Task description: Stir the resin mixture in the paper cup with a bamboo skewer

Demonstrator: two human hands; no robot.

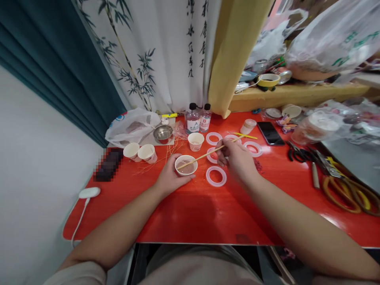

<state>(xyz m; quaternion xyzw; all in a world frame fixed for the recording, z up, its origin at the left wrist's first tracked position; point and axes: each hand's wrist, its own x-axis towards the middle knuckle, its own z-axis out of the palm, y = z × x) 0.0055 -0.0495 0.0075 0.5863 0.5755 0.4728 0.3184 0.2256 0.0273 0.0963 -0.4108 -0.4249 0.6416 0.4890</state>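
Note:
My left hand (pixel 171 176) is wrapped round a white paper cup (pixel 186 173) with cloudy, pinkish-brown liquid in it. Between the fingers of my right hand (pixel 234 158) is a thin wooden stick (pixel 204 156), slanting down so that its lower end dips into the liquid. Just right of the cup lies a pink-white silicone ring mould (pixel 208 178), and several more such rings are near my right hand, one partly hidden behind it. Another paper cup (pixel 196 143) stands behind the held one. Two clear bottles with black caps, marked A (pixel 192 122) and B (pixel 205 122), stand at the back.
Two paper cups (pixel 139 152), a metal bowl (pixel 163 134) and dry twigs (pixel 172 148) are on the left of the red table (pixel 190 217). On the right lie a phone (pixel 270 133), large scissors (pixel 341 194), pliers (pixel 297 152) and a grey tray (pixel 356 158). A small jar (pixel 248 126) stands behind the rings.

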